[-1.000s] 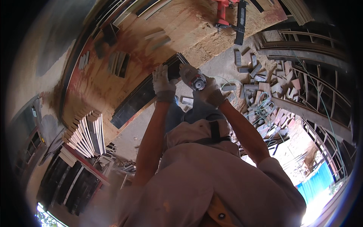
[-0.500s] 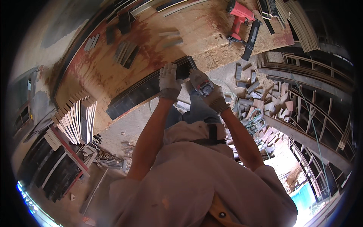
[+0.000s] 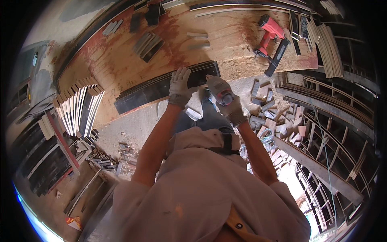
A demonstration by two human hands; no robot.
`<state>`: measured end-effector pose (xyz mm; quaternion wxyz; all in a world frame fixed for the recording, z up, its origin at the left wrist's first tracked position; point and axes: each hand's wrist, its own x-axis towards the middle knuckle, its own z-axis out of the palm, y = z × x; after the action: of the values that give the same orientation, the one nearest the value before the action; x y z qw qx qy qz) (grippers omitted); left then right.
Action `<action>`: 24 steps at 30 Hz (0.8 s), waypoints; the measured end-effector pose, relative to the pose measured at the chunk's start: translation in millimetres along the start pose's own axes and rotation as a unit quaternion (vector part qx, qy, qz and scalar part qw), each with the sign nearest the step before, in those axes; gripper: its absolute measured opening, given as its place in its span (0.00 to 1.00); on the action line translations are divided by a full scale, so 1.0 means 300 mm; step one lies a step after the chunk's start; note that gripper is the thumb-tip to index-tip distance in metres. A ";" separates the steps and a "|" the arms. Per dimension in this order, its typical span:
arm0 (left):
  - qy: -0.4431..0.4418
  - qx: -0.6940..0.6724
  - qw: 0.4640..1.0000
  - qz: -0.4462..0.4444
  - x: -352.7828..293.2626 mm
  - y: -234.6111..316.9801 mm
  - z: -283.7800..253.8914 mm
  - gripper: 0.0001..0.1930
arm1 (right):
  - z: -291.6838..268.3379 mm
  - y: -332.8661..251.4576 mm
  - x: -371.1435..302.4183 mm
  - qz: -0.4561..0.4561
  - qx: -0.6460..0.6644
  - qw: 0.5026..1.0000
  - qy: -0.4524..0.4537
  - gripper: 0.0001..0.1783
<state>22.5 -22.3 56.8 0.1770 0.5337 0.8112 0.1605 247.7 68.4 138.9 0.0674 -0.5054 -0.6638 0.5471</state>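
Observation:
A long black board (image 3: 141,100), paired with another dark strip behind it, lies along the near edge of the wooden workbench (image 3: 225,32). My left hand (image 3: 180,86), in a pale knitted glove, rests on the board with its fingers stretched out flat and holds nothing. My gloved right hand (image 3: 234,111) is closed round a grey hand-held power tool (image 3: 219,89) with red marks and a round end. The tool's front end is beside the right end of the board; whether it touches cannot be made out. Its grip is hidden by my hand.
A red and black nail gun (image 3: 272,40) lies at the bench's far right. Short dark strips (image 3: 149,45) lie further back. Bundled slats (image 3: 80,107) stand at left and more slats (image 3: 325,50) at right. Wood offcuts (image 3: 278,121) and a thin hose (image 3: 267,139) litter the floor at right.
The view has shifted, so the bench and its things sit differently in it. My right hand and the power tool have moved slightly toward me relative to the board's end. The left hand stays on the board.

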 end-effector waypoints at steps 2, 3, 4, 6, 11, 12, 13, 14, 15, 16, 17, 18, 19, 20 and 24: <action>-0.012 0.000 1.000 0.004 0.001 -0.003 -0.010 0.43 | 0.052 0.023 0.030 -0.017 0.000 1.000 -0.004 0.25; -0.009 -0.008 1.000 0.007 0.001 -0.004 -0.009 0.43 | 0.074 0.033 0.036 -0.025 -0.040 0.999 0.009 0.25; -0.004 -0.015 1.000 0.006 -0.001 -0.012 -0.004 0.43 | 0.101 0.013 0.040 -0.035 -0.080 0.996 0.019 0.25; 0.000 -0.027 1.000 0.007 -0.004 -0.028 0.007 0.43 | 0.113 -0.020 0.082 -0.017 -0.048 0.997 -0.056 0.26; 0.010 -0.030 0.999 0.003 0.011 -0.033 0.009 0.42 | 0.124 -0.003 0.079 -0.019 -0.068 0.996 -0.062 0.25; 0.006 -0.029 1.000 0.006 0.007 -0.029 0.009 0.42 | 0.128 0.003 0.077 -0.008 -0.073 0.995 -0.062 0.25; 0.005 -0.025 1.000 0.008 0.006 -0.031 0.008 0.42 | 0.129 0.008 0.074 -0.004 -0.086 0.995 -0.060 0.25; 0.003 -0.022 1.000 0.011 0.005 -0.033 0.007 0.42 | 0.126 0.015 0.064 -0.001 -0.098 0.993 -0.058 0.24; -0.001 -0.019 1.000 0.006 0.004 -0.035 0.006 0.42 | 0.125 0.021 0.056 0.003 -0.111 0.992 -0.056 0.24; -0.004 -0.016 1.000 0.000 0.004 -0.034 0.005 0.42 | 0.124 0.008 0.051 0.001 -0.111 0.992 -0.055 0.24; -0.006 -0.013 1.000 -0.005 0.003 -0.035 0.004 0.42 | 0.124 -0.005 0.048 0.000 -0.110 0.992 -0.055 0.24; -0.004 -0.016 1.000 -0.002 0.001 -0.037 0.002 0.43 | 0.124 -0.018 0.046 -0.002 -0.109 0.993 -0.054 0.24; -0.002 -0.018 1.000 0.003 0.003 -0.037 -0.003 0.43 | 0.126 -0.015 0.044 0.002 -0.100 0.993 -0.057 0.24; 0.000 -0.021 1.000 0.008 0.003 -0.038 -0.008 0.43 | 0.128 -0.011 0.043 0.006 -0.091 0.994 -0.060 0.23; 0.000 -0.019 1.000 0.023 0.002 -0.032 -0.015 0.45 | 0.122 0.007 0.033 0.003 -0.084 0.995 -0.059 0.23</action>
<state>12.4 -25.8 56.3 0.1832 0.5489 0.7953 0.1804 220.6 51.3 118.4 -0.0158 -0.4782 -0.7088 0.5184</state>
